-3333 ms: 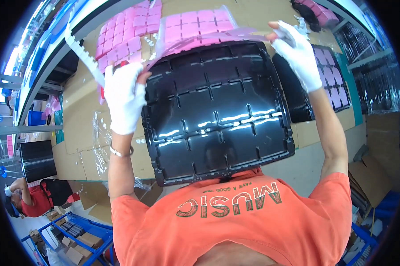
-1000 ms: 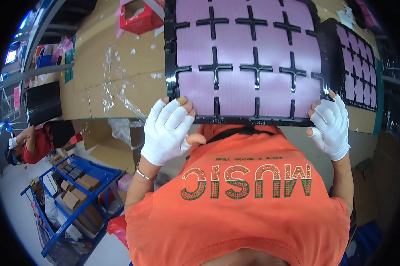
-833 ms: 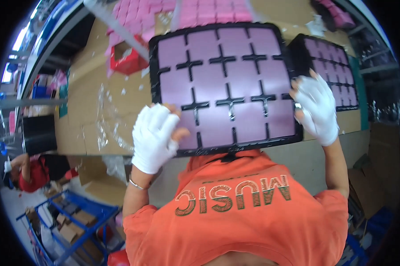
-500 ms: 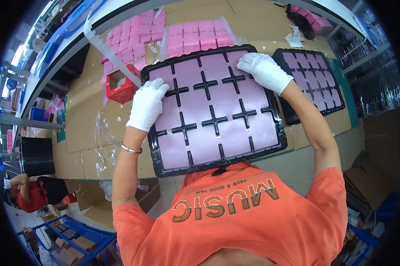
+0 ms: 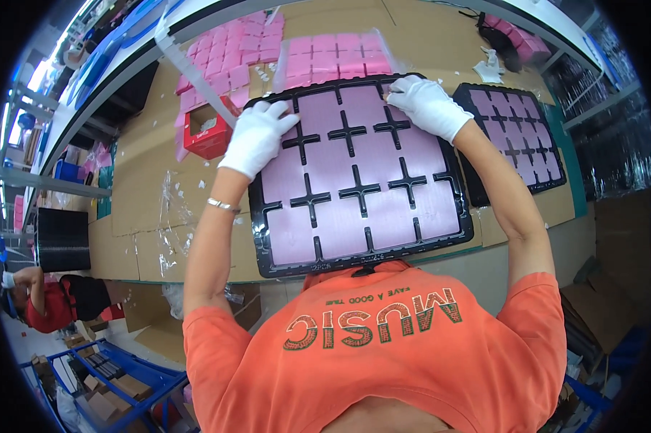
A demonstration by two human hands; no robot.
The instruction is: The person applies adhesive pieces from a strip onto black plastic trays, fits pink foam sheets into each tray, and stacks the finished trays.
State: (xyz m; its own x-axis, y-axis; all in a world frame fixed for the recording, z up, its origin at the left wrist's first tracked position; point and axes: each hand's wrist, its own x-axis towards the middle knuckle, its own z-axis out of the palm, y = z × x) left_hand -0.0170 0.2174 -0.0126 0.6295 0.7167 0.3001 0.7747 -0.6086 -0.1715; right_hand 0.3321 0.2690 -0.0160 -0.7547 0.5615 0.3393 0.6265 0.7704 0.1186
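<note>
A black plastic tray (image 5: 264, 238) with cross-shaped dividers lies in front of me, its compartments lined with pale purple foam pads (image 5: 354, 232). My left hand (image 5: 257, 137), in a white glove, rests over the tray's far left corner, fingers somewhat spread, tips on a corner pad. At the far right corner, my gloved right hand (image 5: 430, 108) lies with its fingers stretched out, tips touching the pad there. The pads beneath both hands are partly hidden.
A second filled tray (image 5: 517, 137) sits to the right. Pink foam sheets (image 5: 232, 47), a bagged foam block (image 5: 333, 58) and an open red box (image 5: 206, 130) lie beyond. A loose white glove (image 5: 489, 67) is at the far right. Another person (image 5: 51, 296) works at left.
The view has shifted slightly, so the tray and table appear farther right. My left hand has moved a little toward the tray's far edge, its fingers more spread. The right hand stays at its corner.
</note>
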